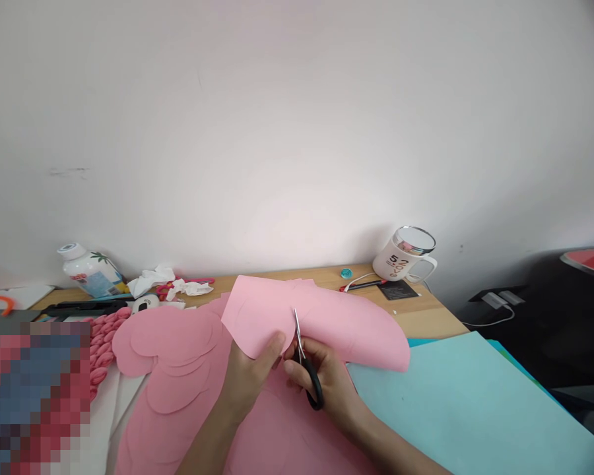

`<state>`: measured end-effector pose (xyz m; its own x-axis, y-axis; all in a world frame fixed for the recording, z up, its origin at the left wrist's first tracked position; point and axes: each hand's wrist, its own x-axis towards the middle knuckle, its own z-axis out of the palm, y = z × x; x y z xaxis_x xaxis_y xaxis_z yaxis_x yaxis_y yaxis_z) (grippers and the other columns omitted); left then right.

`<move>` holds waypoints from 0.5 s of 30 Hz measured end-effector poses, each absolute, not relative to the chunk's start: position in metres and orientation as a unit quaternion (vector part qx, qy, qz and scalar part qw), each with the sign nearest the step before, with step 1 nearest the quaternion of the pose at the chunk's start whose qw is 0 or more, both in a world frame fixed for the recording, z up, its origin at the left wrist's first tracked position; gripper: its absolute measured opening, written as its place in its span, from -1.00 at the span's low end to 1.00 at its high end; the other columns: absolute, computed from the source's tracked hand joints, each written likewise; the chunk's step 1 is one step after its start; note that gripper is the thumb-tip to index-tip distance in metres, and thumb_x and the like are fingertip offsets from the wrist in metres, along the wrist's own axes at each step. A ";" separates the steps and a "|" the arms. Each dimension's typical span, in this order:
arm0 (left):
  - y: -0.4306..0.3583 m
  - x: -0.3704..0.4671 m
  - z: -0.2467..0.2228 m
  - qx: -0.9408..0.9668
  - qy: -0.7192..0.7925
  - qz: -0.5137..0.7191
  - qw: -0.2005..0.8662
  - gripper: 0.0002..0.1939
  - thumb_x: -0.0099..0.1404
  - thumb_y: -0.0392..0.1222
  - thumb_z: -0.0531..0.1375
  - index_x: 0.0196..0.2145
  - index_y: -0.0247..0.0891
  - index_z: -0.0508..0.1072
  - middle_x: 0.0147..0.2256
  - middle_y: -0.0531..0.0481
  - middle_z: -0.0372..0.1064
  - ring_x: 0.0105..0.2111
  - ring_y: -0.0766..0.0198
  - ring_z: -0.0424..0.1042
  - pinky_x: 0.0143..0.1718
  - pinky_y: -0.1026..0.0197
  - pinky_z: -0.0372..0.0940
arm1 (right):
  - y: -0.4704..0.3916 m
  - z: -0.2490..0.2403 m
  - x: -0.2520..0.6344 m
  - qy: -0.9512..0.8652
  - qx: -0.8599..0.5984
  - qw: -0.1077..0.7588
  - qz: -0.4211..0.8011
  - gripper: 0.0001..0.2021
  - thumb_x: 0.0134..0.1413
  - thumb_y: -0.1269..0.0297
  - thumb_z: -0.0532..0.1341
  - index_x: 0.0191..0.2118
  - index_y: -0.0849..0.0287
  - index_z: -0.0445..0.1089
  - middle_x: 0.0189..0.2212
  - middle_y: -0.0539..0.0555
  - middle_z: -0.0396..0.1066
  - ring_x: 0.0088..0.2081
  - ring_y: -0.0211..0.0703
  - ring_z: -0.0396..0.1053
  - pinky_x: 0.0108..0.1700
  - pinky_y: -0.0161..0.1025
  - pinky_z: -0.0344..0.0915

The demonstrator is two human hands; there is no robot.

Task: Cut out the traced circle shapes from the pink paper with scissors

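Note:
A sheet of pink paper (264, 309) is held up over the desk, its right part curling over. My left hand (254, 373) is closed on its lower left edge, thumb on top and the other fingers mostly hidden beneath. In my right hand (327, 379) is a pair of scissors (313, 386) with black handles, its blades pointing up and away at the paper. The blades meet the sheet near its middle, to the right of my left thumb. Below lie cut pink paper pieces (178, 333) with rounded edges, overlapping in a pile on the left.
Light blue paper sheets (470, 396) lie at the right. Along the wall stand a white mug (400, 257) and a white bottle (92, 270), with crumpled tissues (153, 280) beside it. A pink braided item (103, 343) is at the left. The wooden desk (443, 316) ends at the right.

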<state>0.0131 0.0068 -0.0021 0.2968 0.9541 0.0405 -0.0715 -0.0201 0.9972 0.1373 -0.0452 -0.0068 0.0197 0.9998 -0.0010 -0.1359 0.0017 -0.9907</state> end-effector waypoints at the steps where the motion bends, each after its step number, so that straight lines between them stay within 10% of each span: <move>1: 0.007 0.013 -0.002 0.558 0.383 0.439 0.592 -0.85 0.15 -0.16 0.19 -0.48 -0.25 0.31 -0.58 0.13 0.18 -0.58 0.38 0.19 -0.60 0.31 0.17 | -0.045 -0.005 0.138 -0.466 -0.465 0.539 0.526 -0.68 -0.12 0.04 0.30 -0.51 0.20 0.28 -0.65 -0.09 0.17 -0.58 -0.32 0.10 -0.53 -0.36 0.10; 15: 0.008 0.011 -0.001 0.546 0.340 0.422 0.639 -0.91 0.16 -0.21 0.19 -0.43 -0.26 0.33 -0.58 0.12 0.18 -0.61 0.43 0.14 -0.63 0.34 0.09 | -0.046 -0.002 0.141 -0.496 -0.430 0.550 0.516 -0.73 -0.08 0.09 0.30 -0.50 0.19 0.32 -0.60 -0.09 0.13 -0.54 -0.31 0.02 -0.49 -0.35 -0.02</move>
